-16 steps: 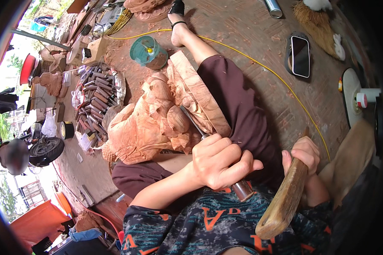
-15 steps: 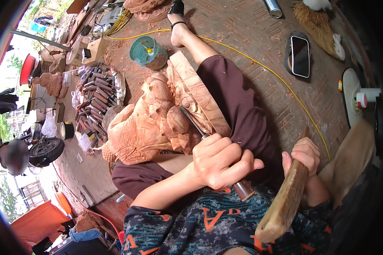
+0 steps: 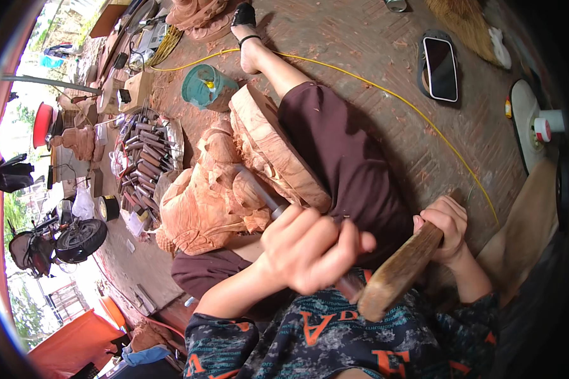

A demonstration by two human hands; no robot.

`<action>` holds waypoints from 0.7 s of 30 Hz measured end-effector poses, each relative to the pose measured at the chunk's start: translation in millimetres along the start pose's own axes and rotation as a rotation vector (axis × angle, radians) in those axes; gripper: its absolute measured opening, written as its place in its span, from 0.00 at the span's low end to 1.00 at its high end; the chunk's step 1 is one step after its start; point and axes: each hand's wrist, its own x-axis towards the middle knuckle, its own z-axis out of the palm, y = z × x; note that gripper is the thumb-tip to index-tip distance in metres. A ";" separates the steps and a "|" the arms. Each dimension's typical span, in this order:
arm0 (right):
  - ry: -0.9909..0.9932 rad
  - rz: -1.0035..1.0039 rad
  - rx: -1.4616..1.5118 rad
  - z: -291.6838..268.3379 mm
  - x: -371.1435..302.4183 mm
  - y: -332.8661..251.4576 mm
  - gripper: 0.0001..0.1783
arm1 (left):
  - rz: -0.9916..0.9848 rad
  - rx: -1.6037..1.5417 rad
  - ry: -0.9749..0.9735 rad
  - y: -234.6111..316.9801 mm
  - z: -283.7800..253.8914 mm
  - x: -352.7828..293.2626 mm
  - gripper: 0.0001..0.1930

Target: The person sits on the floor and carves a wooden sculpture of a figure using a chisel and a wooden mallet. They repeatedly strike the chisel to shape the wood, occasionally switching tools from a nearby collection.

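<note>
A reddish-brown wood carving [image 3: 199, 199] with rounded figures and a thick base [image 3: 284, 155] leans across my lap. My left hand [image 3: 303, 249] is wrapped round a gouge or chisel [image 3: 273, 201]; its exact kind cannot be made out. The tool slants up to the left, its blade end over the carving beside the base, where the tip is blurred. My right hand [image 3: 446, 227] grips a worn wooden mallet [image 3: 401, 268], a club-like bar. The mallet's broad end is at the butt of the chisel's handle; whether they touch, I cannot tell.
To the left lies a pile of wooden-handled carving tools [image 3: 148, 151]. Beyond the carving stands a green bucket [image 3: 202, 85]. A yellow cord [image 3: 385, 88] runs over the floor past a phone [image 3: 440, 69]. A fan base [image 3: 528, 126] and a straw broom [image 3: 464, 28] are at right.
The mallet has swung up and left to the chisel's butt. My left hand has shifted slightly left with the chisel. The carving's base appears more turned, and the whole view has shifted a little.
</note>
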 end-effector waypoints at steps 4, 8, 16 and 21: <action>0.010 0.166 0.124 3.9 -3.8 7.1 0.22 | -0.114 -0.006 -0.016 -8.1 -61.7 29.0 0.13; -0.123 0.339 0.237 1.6 14.4 11.2 0.25 | -0.398 -0.610 0.591 -31.5 -64.4 39.6 0.19; -0.119 0.583 0.353 19.5 44.6 2.0 0.21 | -0.543 -0.602 0.573 -64.5 -40.7 37.6 0.17; -0.120 0.676 0.470 33.5 38.0 3.1 0.22 | -0.602 -0.477 0.559 -68.7 -34.9 39.1 0.17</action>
